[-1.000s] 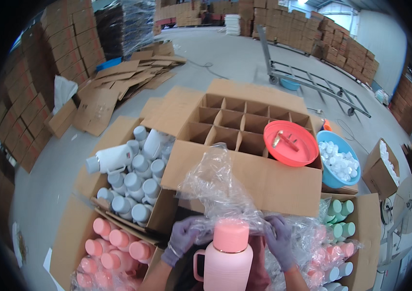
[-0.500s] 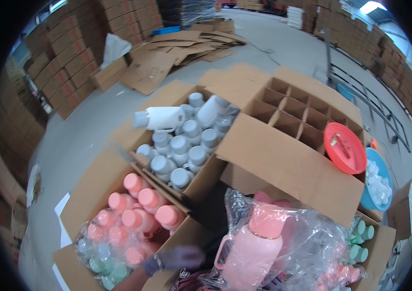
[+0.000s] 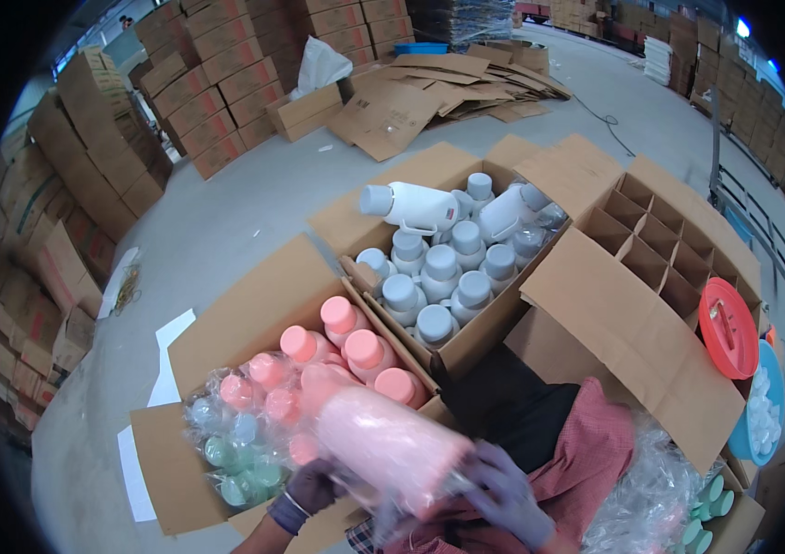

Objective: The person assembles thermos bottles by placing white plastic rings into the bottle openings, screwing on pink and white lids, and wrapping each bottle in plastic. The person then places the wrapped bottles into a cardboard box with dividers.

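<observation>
— Where is the pink bottle [image 3: 388, 439] held?
— Tilted in a clear bag [image 3: 383, 503], over an open carton [image 3: 249, 319]'s edge.
— The fingers?
— By the right hand [image 3: 508, 499]'s, its base is gripped; the left hand [image 3: 313, 487]'s state cannot be told.

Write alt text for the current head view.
Purple-gloved left hand and right hand handle a plastic-wrapped pink bottle, its cap toward an open carton of mostly pink bottles. Farther right are a carton of blue-capped bottles and a divided carton.
</observation>
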